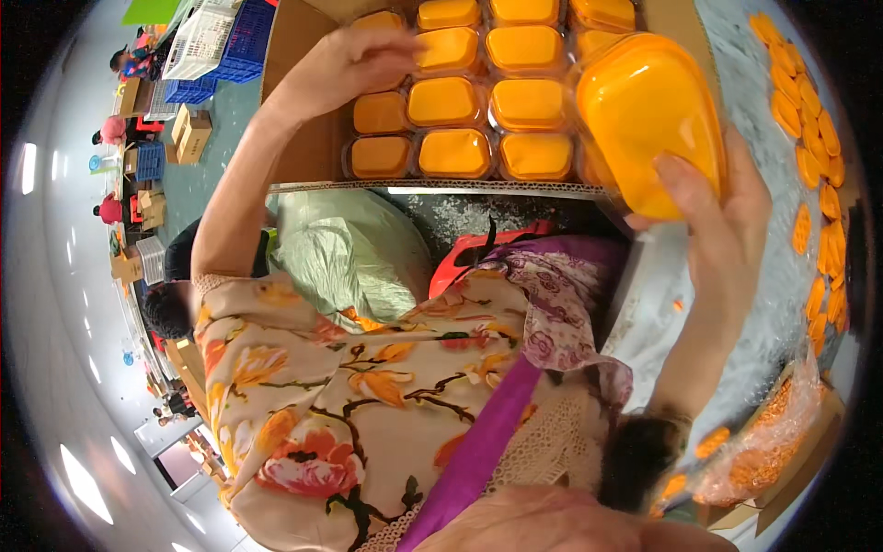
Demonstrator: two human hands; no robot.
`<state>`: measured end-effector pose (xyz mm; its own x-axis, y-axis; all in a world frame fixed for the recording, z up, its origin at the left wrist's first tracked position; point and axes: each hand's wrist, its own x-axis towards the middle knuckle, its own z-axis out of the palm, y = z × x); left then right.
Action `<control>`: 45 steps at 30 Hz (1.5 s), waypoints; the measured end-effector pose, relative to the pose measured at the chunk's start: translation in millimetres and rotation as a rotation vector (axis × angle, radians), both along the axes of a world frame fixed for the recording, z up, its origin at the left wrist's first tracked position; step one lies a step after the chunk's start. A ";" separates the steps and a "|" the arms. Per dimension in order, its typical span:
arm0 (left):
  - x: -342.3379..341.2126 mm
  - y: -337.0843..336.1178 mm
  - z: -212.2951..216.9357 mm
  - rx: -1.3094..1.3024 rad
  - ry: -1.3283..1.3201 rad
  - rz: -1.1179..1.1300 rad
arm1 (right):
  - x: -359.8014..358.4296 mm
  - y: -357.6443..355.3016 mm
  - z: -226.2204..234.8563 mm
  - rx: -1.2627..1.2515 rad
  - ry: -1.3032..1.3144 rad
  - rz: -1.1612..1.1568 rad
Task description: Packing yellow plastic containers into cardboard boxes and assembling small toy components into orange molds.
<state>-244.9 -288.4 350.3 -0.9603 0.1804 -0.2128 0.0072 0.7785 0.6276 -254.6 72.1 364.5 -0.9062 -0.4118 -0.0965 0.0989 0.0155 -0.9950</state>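
My right hand (pixel 727 207) grips an orange rounded-rectangular plastic container (pixel 648 110) in a clear shell, thumb across its lower face. It is tilted above the right side of a cardboard box (pixel 303 166). Rows of similar orange containers (pixel 448 101) fill the box, each in clear plastic. My left hand (pixel 354 64) reaches over the box's left side, above the containers there. Its fingers stretch to the right, a little blurred, with nothing seen held in them.
A pale table (pixel 745 276) on the right carries several loose orange pieces (pixel 809 120). Near its lower corner sits a plastic bag of small orange bits (pixel 763 442). A large pale green sack (pixel 345 248) and a red stool (pixel 460 262) are below the box. Crates (pixel 207 41) and people are farther left.
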 end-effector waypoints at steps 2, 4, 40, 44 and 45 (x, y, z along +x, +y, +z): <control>7.7 -38.5 -33.9 -0.616 -0.111 -0.082 | -7.0 0.8 -6.1 -0.028 -0.029 0.003; 24.3 -67.2 -76.5 -0.511 0.010 -0.175 | -12.9 -1.4 -11.6 -0.020 -0.120 0.023; 14.7 -127.7 -87.6 -0.043 -0.685 0.510 | -60.4 -102.6 13.4 -0.061 -0.043 0.571; -0.9 -129.0 -124.8 -0.292 -0.630 0.443 | -53.0 -41.0 -2.7 -0.072 -0.001 0.338; 3.2 -134.5 -131.9 -0.260 -0.634 0.506 | -50.2 -32.8 -1.7 -0.069 0.000 0.343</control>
